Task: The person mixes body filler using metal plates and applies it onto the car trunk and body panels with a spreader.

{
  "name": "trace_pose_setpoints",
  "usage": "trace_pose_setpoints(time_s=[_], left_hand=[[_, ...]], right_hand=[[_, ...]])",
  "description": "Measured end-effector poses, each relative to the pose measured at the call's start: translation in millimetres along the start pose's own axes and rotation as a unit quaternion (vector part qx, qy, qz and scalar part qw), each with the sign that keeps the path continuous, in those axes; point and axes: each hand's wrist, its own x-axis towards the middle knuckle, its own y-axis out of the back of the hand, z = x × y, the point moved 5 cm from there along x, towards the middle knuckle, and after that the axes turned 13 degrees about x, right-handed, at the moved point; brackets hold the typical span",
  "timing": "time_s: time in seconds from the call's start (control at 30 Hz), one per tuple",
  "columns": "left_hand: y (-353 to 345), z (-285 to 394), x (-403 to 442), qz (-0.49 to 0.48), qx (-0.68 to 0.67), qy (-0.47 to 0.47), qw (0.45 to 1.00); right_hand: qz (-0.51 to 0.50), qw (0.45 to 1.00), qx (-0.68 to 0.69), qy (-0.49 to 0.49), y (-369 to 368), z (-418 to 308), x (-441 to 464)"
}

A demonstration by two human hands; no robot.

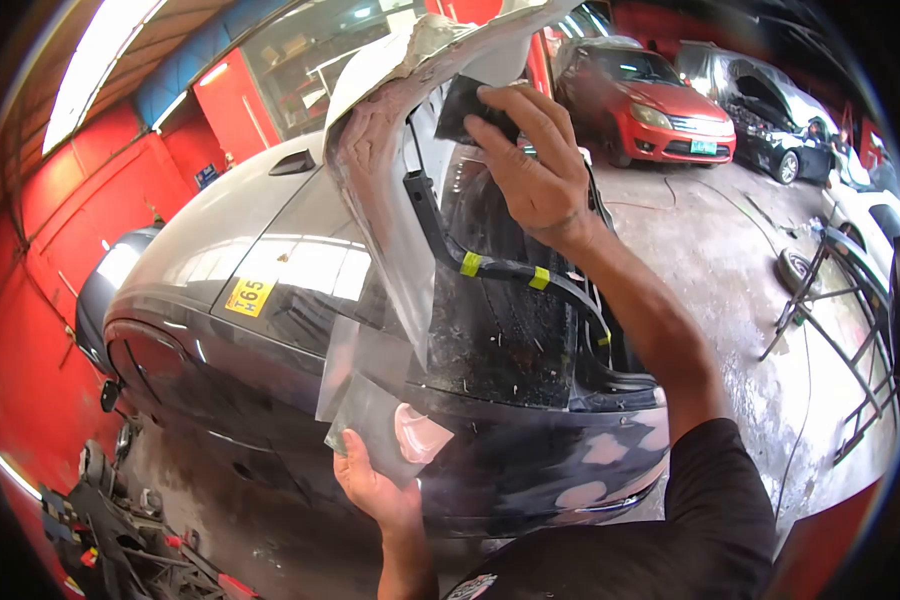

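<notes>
My left hand (375, 490) grips a greyish flat mixing plate (365, 415) by its lower edge, thumb on top. A mound of pink body filler (418, 436) sits at the plate's right side. Higher up, my right hand (540, 170) pinches a black flat spreader (463, 108) between thumb and fingers, close to the underside of a raised car tailgate (368, 150). Whether the spreader touches the panel I cannot tell. Pinkish and grey patches cover the tailgate's edge. Below it is the dark car's rear opening, and pink patches (605, 448) mark its bumper.
The dark car's side (210, 350) carries a yellow sticker (247, 296). A red car (645, 105) and a black car with its hood up (770, 120) are parked behind. Metal stands (835, 300) and a wheel (794, 268) occupy the right floor; loose parts (120, 530) lie lower left.
</notes>
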Motion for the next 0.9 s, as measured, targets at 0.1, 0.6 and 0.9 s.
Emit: trace_pose_setpoints(time_s=[0.1,0.6,0.9], left_hand=[[-3.9,4.0,0.0,0.000,0.005,0.006,1.000],[-0.1,15.7,14.9,-0.020,0.046,-0.014,0.999],[5.5,20.7,20.7,-0.001,0.068,-0.033,0.997]], right_hand=[[0.055,0.996,0.013,-0.073,2.9,2.8,-8.3],[0.221,0.965,0.016,-0.139,-47.0,-0.5,-15.1],[0.196,0.969,0.009,-0.150,-68.2,9.0,-12.0]])
